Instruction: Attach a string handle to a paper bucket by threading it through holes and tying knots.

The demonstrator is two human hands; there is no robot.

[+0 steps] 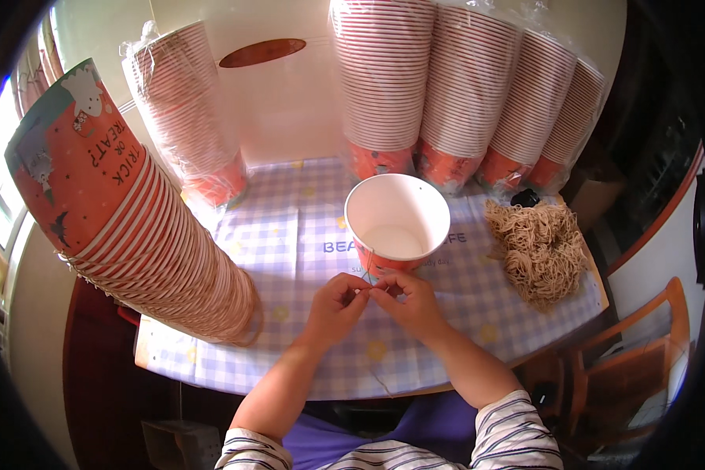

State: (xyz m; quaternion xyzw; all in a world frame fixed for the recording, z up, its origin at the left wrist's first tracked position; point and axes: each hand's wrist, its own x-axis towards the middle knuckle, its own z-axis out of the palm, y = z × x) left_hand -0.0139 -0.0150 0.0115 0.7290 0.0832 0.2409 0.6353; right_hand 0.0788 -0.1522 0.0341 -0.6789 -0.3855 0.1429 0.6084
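Note:
A white-lined paper bucket (397, 217) with an orange outside stands upright on the table in front of me. Just before its near side, my left hand (338, 307) and my right hand (406, 307) meet, thumbs and fingertips pinched together. Between them is a thin cord (381, 381), which rises up the bucket's near wall and also trails down to the table's front edge. My fingertips hide the exact spot where the cord is gripped. To the right lies a tangled heap of beige cords (542, 254).
A tall leaning stack of orange printed buckets (145, 215) stands at the left, with cords hanging along its rims. Plastic-wrapped bucket stacks (388, 78) line the back, another wrapped stack (188, 110) the back left. A checked cloth (290, 235) covers the table; a wooden chair (630, 356) is at right.

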